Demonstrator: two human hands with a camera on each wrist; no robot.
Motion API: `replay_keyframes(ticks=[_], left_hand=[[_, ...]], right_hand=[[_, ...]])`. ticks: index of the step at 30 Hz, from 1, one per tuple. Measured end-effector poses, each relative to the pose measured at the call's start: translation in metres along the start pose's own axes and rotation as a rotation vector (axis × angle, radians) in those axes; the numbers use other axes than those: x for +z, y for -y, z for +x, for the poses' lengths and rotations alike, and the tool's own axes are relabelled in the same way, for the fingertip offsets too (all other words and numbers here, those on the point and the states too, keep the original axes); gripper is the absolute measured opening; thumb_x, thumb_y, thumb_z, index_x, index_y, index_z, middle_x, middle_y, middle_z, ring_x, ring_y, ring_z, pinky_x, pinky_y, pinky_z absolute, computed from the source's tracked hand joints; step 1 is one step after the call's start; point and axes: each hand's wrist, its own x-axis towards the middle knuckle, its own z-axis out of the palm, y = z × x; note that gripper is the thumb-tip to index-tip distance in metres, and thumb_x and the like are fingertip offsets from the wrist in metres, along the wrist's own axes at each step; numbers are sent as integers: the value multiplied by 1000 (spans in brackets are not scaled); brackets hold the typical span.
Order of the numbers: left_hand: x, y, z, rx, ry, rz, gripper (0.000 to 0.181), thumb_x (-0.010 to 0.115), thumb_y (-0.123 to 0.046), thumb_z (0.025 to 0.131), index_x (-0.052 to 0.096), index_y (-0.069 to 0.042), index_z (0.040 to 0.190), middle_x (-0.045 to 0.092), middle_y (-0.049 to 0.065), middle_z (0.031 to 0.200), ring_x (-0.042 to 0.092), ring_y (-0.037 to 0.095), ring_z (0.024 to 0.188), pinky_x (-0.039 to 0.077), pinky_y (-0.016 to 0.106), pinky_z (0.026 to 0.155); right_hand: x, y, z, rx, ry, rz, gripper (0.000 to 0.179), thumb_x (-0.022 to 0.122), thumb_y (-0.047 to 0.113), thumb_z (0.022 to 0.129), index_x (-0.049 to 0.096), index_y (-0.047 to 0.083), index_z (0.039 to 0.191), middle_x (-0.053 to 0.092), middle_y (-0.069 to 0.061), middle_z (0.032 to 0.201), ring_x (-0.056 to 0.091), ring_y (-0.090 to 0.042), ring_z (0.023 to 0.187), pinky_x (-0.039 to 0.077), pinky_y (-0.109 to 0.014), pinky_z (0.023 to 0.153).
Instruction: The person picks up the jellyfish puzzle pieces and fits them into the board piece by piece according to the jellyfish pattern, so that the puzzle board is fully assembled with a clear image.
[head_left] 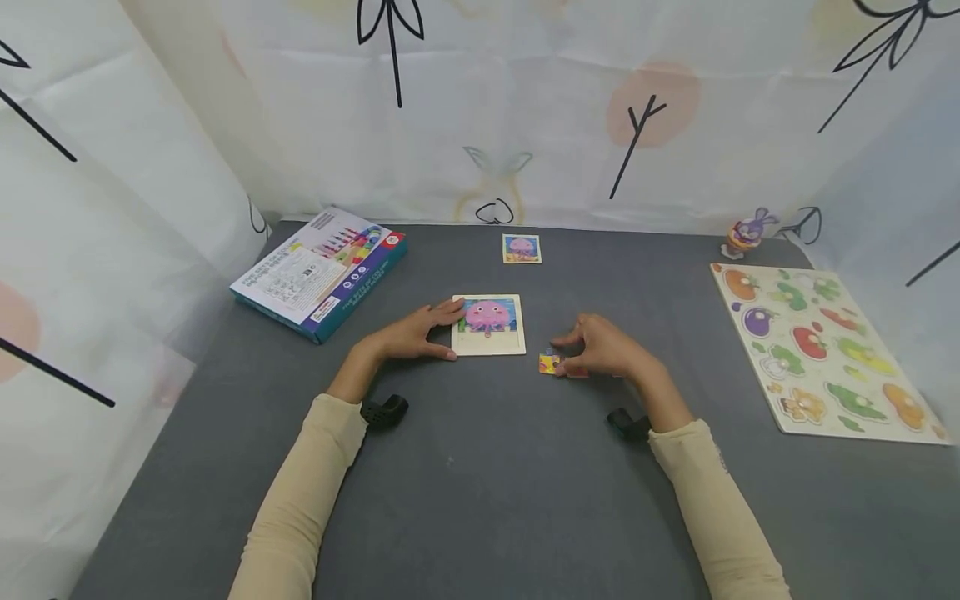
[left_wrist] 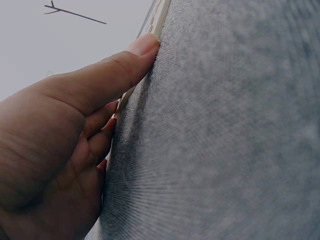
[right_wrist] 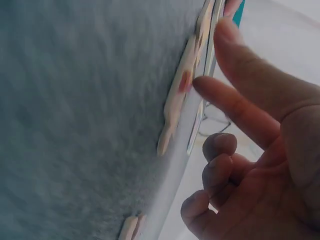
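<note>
A square puzzle board (head_left: 487,342) with a pink, jellyfish-like picture lies mid-table. My left hand (head_left: 420,331) rests along its left side, fingers on the upper left and thumb at the near corner. The left wrist view has that thumb (left_wrist: 145,46) touching the board's edge. Right of the board, my right hand (head_left: 603,348) is over small puzzle pieces, one of them yellow (head_left: 548,364). A reddish piece (head_left: 577,372) is partly hidden by it. In the right wrist view, the index fingertip (right_wrist: 201,85) meets a piece's edge (right_wrist: 176,92), thumb and index apart.
A small picture card (head_left: 522,249) lies beyond the board. At the back left is a boxed toy (head_left: 318,275). A vegetable board (head_left: 825,350) occupies the right side, with a small purple figurine (head_left: 746,233) behind it. Printed cloth (head_left: 525,117) hangs along the table's back edge.
</note>
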Motion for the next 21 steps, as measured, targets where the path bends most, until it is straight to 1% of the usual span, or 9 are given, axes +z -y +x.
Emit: replay_keyframes(ticks=[3,5,7,10,13,16,18,21], left_hand=[[0,-2,0,-8,3,0,81,68,-32,82,23,-11,146,9,6,156,4,25,144,-1,50,115],[1,-3,0,-7,0,-3,81,68,-31,82,23,-11,146,9,7,156,5,26,144,-1,50,115],[1,-3,1,0,0,2,81,68,-31,82,23,-11,146,10,7,156,5,25,144,-1,50,115],[2,-1,1,3,3,6,81,68,-32,82,23,-11,146,10,6,156,5,25,144,-1,50,115],[2,0,0,3,0,5,82,68,-32,82,23,-12,146,9,5,156,5,24,144,-1,50,115],[2,1,1,14,-15,3,81,69,-31,81,24,-12,146,11,5,156,6,24,144,0,50,115],[1,2,1,22,-19,10,81,69,-31,81,24,-11,146,11,6,156,6,24,144,0,50,115],[1,2,1,33,-19,23,81,69,-31,82,24,-10,146,12,7,156,7,25,144,1,51,115]], right_hand=[[2,2,-1,-50,-5,-84,54,82,28,66,66,5,112,45,-6,72,27,-15,66,21,-25,57],[3,3,0,-74,-24,-120,50,81,26,68,67,5,111,45,-7,72,26,-14,66,20,-25,58],[4,3,1,-92,-48,-129,44,81,22,69,68,4,108,47,-9,72,25,-14,66,19,-25,59],[5,4,4,-121,-52,-118,39,80,18,69,70,6,104,48,-10,72,26,-14,65,20,-24,60],[5,4,6,-158,-44,-96,37,80,17,69,71,6,103,50,-9,74,30,-14,65,24,-24,60],[4,2,7,-161,-30,-55,35,79,17,70,71,5,103,50,-7,76,33,-14,67,26,-24,60],[3,1,7,-160,-18,-41,35,78,16,71,70,5,103,49,-6,75,32,-14,68,25,-24,60],[2,-2,8,-168,2,-51,35,77,17,73,70,6,105,45,-4,72,27,-14,67,22,-24,60]])
